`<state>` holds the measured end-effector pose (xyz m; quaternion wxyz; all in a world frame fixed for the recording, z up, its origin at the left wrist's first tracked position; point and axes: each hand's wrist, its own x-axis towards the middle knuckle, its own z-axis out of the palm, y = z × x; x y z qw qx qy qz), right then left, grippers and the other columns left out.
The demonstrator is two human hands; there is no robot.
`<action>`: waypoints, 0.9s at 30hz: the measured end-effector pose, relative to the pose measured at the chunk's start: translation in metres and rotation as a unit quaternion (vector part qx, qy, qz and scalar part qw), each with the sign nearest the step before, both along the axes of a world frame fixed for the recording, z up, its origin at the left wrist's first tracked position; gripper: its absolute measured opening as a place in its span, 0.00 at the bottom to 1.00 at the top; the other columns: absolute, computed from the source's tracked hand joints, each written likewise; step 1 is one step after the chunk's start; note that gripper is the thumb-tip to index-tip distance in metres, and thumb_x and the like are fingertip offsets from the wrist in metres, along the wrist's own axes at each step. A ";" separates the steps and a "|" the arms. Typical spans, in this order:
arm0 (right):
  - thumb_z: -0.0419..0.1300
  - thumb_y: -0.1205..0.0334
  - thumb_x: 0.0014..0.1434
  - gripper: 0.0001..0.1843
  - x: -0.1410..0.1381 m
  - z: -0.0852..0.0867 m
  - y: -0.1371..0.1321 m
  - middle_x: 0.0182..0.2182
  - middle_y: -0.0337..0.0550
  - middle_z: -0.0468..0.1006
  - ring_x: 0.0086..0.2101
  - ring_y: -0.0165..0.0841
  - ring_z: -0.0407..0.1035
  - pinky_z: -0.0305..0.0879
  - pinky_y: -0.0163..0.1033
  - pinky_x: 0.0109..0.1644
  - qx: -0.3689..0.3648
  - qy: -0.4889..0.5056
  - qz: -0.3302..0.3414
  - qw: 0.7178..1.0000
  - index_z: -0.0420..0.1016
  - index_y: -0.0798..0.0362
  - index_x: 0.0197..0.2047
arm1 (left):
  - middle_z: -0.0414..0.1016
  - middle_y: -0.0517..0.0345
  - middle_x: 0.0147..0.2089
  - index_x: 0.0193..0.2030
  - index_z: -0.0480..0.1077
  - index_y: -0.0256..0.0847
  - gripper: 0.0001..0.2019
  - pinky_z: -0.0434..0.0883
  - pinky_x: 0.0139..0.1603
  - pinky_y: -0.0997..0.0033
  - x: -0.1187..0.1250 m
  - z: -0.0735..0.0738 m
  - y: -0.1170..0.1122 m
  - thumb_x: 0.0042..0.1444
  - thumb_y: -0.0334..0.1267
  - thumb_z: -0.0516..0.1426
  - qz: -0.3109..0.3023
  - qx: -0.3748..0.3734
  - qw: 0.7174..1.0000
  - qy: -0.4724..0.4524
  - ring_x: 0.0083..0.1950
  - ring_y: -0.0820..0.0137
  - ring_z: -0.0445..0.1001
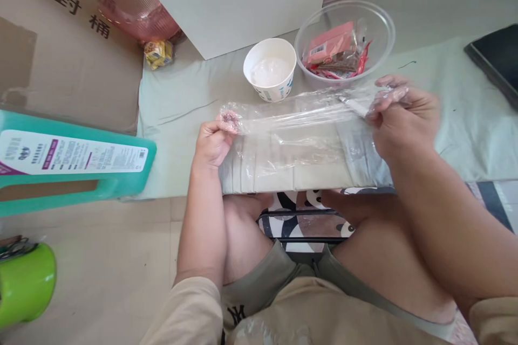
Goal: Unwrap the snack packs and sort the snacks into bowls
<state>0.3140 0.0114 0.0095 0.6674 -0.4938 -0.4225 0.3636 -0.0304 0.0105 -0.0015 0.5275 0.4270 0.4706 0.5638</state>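
Observation:
A sheet of clear plastic film (291, 121) is stretched between my two hands, above the near edge of the cloth-covered table. My left hand (216, 137) pinches its left end, with film bunched over the fingertips. My right hand (404, 113) is closed on the other end, and crinkled film covers some of its fingers. A slim white object (354, 105) with a greyish tip sticks out from the right fingers; its kind is unclear. Just beyond the film stands a white paper cup (272, 91) with whitish, translucent contents. Part of the film hangs down towards the table edge.
Behind my right hand is a clear plastic bowl (384, 32) holding several wrapped packets. A green bottle (125, 186) lies at the left, near a cardboard box (101, 81). A small yellow packet (157, 54) sits farther back. A black object (496, 59) lies far right.

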 end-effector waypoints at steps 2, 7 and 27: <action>0.54 0.77 0.40 0.11 0.003 -0.002 0.000 0.31 0.42 0.76 0.38 0.31 0.73 0.57 0.33 0.28 0.013 -0.081 -0.009 0.997 0.71 0.52 0.18 | 0.78 0.58 0.46 0.18 0.74 0.42 0.11 0.73 0.38 0.70 -0.002 -0.002 0.002 0.37 0.32 0.73 0.006 0.010 1.000 0.016 0.41 0.71 0.77; 0.54 0.79 0.43 0.14 0.005 -0.002 -0.002 0.27 0.40 0.71 0.41 0.36 0.74 0.66 0.47 0.47 0.035 -0.245 0.001 0.969 0.75 0.51 0.20 | 0.77 0.50 0.56 0.35 0.84 0.46 0.21 0.72 0.63 0.55 -0.006 0.002 0.000 0.37 0.57 0.73 -0.065 0.027 0.996 0.056 0.65 0.52 0.72; 0.51 0.76 0.42 0.24 0.016 0.023 -0.020 0.36 0.44 0.79 0.40 0.42 0.75 0.69 0.53 0.49 0.186 -0.406 -0.018 0.895 0.78 0.49 0.39 | 0.71 0.55 0.67 0.26 0.79 0.46 0.17 0.64 0.73 0.41 -0.006 0.000 -0.032 0.46 0.56 0.73 -0.096 0.086 0.942 0.310 0.72 0.50 0.67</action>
